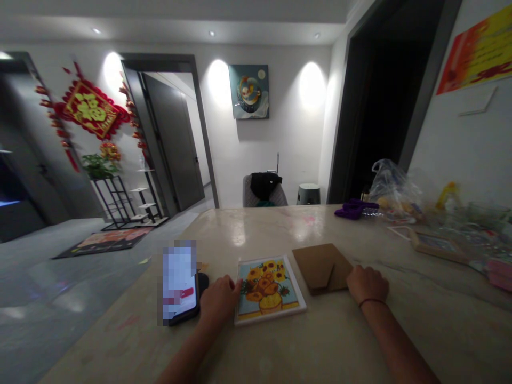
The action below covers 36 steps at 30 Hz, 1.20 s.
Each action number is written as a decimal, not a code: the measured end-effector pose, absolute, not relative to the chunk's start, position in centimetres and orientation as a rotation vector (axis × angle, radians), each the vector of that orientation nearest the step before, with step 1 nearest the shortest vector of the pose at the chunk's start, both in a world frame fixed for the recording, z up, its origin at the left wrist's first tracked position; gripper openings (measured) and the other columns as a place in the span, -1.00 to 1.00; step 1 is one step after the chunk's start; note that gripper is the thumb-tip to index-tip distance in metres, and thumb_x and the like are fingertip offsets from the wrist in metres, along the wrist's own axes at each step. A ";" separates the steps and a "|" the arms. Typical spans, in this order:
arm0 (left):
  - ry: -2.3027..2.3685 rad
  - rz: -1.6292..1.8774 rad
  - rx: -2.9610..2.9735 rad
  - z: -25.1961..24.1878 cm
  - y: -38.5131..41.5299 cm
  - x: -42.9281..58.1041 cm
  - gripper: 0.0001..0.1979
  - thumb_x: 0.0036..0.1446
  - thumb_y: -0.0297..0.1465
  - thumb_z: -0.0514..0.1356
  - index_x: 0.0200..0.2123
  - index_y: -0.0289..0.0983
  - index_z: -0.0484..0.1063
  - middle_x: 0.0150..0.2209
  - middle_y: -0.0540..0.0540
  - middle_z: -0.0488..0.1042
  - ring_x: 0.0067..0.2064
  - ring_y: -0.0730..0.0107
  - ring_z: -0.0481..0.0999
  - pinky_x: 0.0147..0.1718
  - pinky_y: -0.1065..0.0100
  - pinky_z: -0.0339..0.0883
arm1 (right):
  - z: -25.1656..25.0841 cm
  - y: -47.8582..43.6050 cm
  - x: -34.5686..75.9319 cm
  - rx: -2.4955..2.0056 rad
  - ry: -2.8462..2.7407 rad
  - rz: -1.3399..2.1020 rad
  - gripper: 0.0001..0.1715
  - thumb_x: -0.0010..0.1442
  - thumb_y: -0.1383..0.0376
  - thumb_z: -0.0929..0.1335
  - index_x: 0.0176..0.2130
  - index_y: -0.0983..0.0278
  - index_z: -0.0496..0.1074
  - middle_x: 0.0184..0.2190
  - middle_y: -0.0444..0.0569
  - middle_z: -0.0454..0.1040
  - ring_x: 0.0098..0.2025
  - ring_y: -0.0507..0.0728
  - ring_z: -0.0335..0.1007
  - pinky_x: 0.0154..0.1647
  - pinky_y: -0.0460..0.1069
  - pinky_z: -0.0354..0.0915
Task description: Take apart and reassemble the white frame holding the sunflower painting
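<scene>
Both empty hands rest, left hand (219,301) between phone (180,282) and sunflower picture (269,290), right hand (367,285) beside brown cardboard (322,268).

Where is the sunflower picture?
In the head view, the framed sunflower picture lies on the tabletop between the person's left hand and a folded brown cardboard piece.

Nothing legible anywhere. A phone screen (179,280) at about seven o'clock: pixelated, blurred past reading, only a red bar showing. A red-and-gold diamond wall hanging (91,109) at ten o'clock: one large gold character at its centre, too blurred to read for certain. A red-and-yellow poster (476,50) at two o'clock: dark red brush marks along its lower edge, likewise unreadable.
</scene>
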<state>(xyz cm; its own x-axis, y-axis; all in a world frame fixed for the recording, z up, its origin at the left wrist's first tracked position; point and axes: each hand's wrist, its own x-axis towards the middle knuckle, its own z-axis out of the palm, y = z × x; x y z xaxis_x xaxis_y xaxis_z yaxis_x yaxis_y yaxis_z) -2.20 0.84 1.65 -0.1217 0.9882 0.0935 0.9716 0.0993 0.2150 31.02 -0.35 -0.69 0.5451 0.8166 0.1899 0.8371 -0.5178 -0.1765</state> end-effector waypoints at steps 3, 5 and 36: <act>2.251 0.348 2.030 1.6 0.8 -2.1 -0.56 0.08 -0.10 -0.11 -0.42 -0.27 0.41 -0.35 -0.23 0.51 -0.27 0.13 0.49 -0.34 0.26 0.22 | -0.1 -0.4 30.0 -2.546 -1.385 -0.299 -0.63 0.11 0.44 0.12 -0.32 0.47 0.45 -0.27 0.34 0.37 -0.24 0.27 0.37 -0.40 0.02 0.19; 2.234 0.346 2.007 1.7 0.7 -2.0 -0.53 0.08 -0.07 -0.13 -0.42 -0.26 0.41 -0.34 -0.22 0.51 -0.27 0.14 0.49 -0.35 0.27 0.23 | 0.5 -0.5 28.7 -2.474 -1.431 -0.370 -0.64 0.14 0.43 0.11 -0.30 0.47 0.43 -0.27 0.31 0.35 -0.27 0.23 0.36 -0.42 -0.01 0.18; 1.838 0.936 1.459 1.6 1.1 -1.4 -0.60 0.08 -0.35 0.07 0.01 -0.28 0.17 -0.37 -0.13 0.52 -0.37 0.29 0.51 -0.45 0.38 0.28 | -1.4 -1.2 18.3 -1.892 -1.954 -0.160 -0.67 0.12 0.45 0.16 -0.15 0.30 0.36 -0.22 0.05 0.39 -0.14 0.19 0.21 -0.14 0.04 0.02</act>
